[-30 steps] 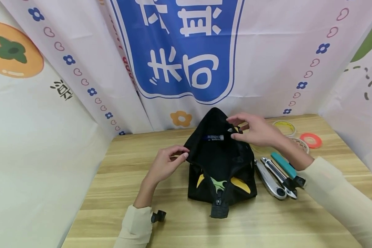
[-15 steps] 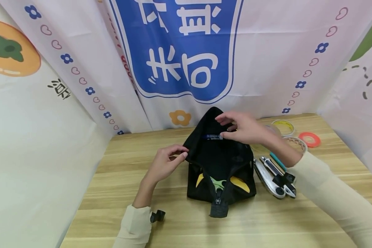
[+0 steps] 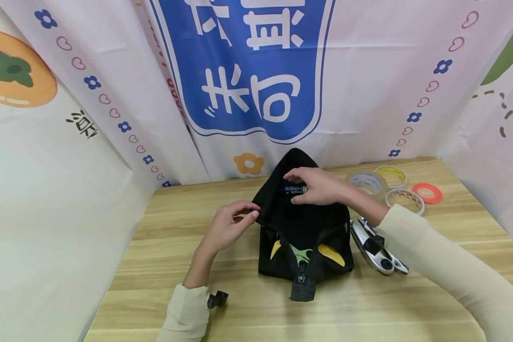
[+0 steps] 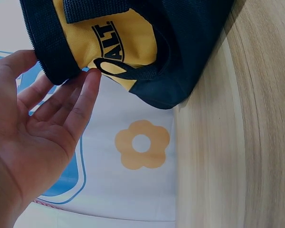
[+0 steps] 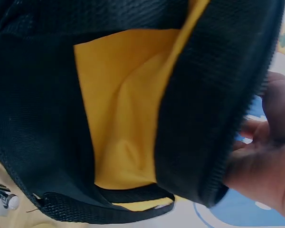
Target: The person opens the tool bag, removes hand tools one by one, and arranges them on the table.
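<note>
A black-and-yellow zippered tool bag (image 3: 282, 259) stands unzipped on the table. My left hand (image 3: 231, 223) pinches its left rim between thumb and fingers; in the left wrist view, the fingertips touch the dark zipper band (image 4: 50, 42). My right hand (image 3: 318, 186) reaches into the opening, fingers bent and thumb apart around a dark blue marker (image 3: 293, 190). No firm grip on the marker shows. In the right wrist view the bag's side (image 5: 123, 109) covers most of that hand (image 5: 270, 156). Green scissors handles (image 3: 301, 255) show inside near the zipper pull.
Right of the bag lie silver utility knives (image 3: 372, 249), partly under the right wrist and its black strap mount. Behind them are a clear tape roll (image 3: 367, 183), a yellow-cored roll (image 3: 392, 175), a white roll (image 3: 406, 199) and a red roll (image 3: 427, 193). A printed cloth (image 3: 359, 95) hangs behind.
My right hand has moved left from the bag's right rim and lowered into the opening over the marker. The left hand stays on the left rim.
</note>
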`<state>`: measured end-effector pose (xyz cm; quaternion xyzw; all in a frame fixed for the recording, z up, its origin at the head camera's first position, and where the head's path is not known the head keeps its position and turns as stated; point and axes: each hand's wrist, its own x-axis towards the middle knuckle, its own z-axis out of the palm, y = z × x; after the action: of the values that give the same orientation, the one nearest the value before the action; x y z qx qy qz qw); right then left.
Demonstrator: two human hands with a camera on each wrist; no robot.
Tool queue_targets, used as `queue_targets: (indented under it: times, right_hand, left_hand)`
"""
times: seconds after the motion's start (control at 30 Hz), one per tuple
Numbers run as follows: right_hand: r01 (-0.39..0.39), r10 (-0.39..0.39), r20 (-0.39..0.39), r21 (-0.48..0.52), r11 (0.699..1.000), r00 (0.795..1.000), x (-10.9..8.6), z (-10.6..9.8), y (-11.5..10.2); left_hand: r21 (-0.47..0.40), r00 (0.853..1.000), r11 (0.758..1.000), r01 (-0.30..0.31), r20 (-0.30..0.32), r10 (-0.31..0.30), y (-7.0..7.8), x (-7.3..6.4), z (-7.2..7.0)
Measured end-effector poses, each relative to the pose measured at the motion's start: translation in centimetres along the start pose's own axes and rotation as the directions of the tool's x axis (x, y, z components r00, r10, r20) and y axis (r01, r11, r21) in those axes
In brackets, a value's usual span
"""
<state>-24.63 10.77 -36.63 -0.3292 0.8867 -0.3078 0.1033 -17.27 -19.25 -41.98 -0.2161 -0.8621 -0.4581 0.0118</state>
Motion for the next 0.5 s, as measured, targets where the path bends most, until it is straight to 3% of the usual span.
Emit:
queue_targets:
  times: [0.27, 0.5]
  right_hand:
    - [-0.054, 0.060, 0.082, -0.075, 0.996, 0.995, 2.1, 1.4, 1.4]
    - [-0.116, 0.121, 0.069, -0.065, 0.991, 0.990, 3.6, 2.4, 2.7]
  left_hand:
    - [0.029, 1.000, 1.000, -0.002, -0.004, 0.002, 0.0, -0.1, 0.0]
    - [0.013, 1.000, 1.000, -0.002, -0.003, 0.002, 0.0, -0.1, 0.1]
